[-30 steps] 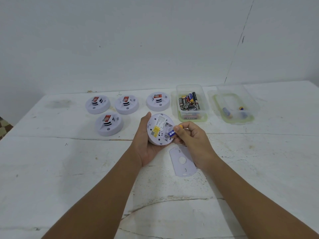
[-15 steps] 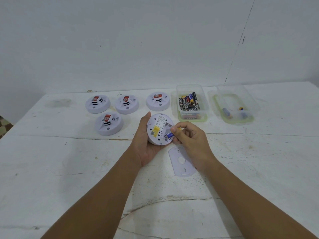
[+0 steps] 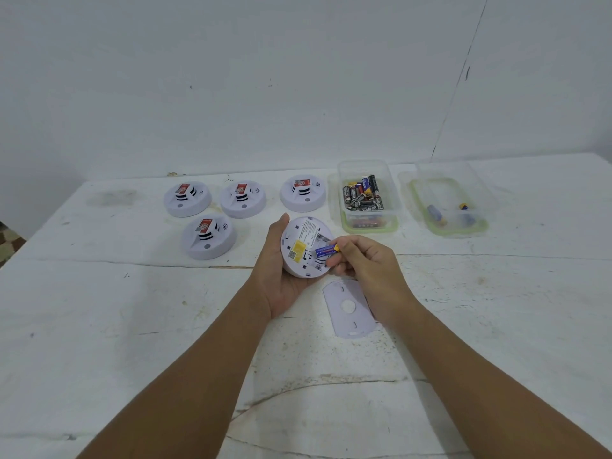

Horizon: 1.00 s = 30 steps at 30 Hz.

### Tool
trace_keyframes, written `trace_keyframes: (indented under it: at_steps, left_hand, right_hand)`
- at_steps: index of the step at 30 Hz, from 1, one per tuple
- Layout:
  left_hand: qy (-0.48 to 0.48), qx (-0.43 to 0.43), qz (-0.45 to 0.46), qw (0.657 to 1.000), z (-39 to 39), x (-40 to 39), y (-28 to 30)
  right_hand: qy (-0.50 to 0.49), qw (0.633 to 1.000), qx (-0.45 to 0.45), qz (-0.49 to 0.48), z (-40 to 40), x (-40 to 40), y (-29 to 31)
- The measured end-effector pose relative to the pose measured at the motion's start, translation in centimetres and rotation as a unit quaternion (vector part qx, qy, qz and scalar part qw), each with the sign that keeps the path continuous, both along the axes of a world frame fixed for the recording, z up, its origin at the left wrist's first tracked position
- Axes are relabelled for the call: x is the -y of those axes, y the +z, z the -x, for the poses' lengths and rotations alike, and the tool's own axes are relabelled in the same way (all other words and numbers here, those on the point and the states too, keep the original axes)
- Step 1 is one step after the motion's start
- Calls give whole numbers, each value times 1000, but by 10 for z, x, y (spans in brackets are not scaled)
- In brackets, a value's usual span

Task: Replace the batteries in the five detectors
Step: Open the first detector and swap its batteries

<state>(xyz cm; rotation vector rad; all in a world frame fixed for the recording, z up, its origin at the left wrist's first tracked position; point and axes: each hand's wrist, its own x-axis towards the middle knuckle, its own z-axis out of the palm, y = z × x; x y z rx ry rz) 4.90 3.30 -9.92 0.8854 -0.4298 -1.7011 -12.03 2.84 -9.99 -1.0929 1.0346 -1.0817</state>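
Both forearms reach in from the near edge of the white table [image 3: 99, 326] and meet around its middle. The left hand [image 3: 281, 276] lies palm up, fingers cupped under a white detector [image 3: 303, 248] that it holds tilted with its labelled back facing the camera, thumb up along the left rim. The right hand [image 3: 364, 263] has its fingers curled, pinching a blue battery [image 3: 326, 250] with a yellow end between thumb and forefinger; the battery's far end is at the open compartment on the detector's back, and whether it is seated I cannot tell. Beneath the right wrist a flat white cover plate [image 3: 346, 308] lies on the table. Four more detectors sit face up toward the far edge, left of the hands: three in a row [image 3: 243, 198] and one [image 3: 208, 236] nearer. Toward the far right corner stand a clear tub of batteries [image 3: 366, 197] and, beside it, a clear tub [image 3: 448, 203] with a few loose batteries.
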Motion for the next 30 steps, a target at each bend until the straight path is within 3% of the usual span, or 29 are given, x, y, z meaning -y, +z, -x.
trace_keyframes:
  at_steps: [11,19,23,30]
  left_hand:
    - [-1,7,2,1000,0,0,-1]
    - [11,-1,-2,1000,0,1,-1]
    - [9,-14,-9,1000,0,1,-2]
    - [-7,-35,-12,999,-2,-2,1]
  right_hand:
    - [1,1000,-4,17,1,0,-3]
    - [5,998,52,27,-2,-5,7]
    - [-5,996,-44,79,-2,-8,4]
    - [28,953,-203,224,-9,-16,-4]
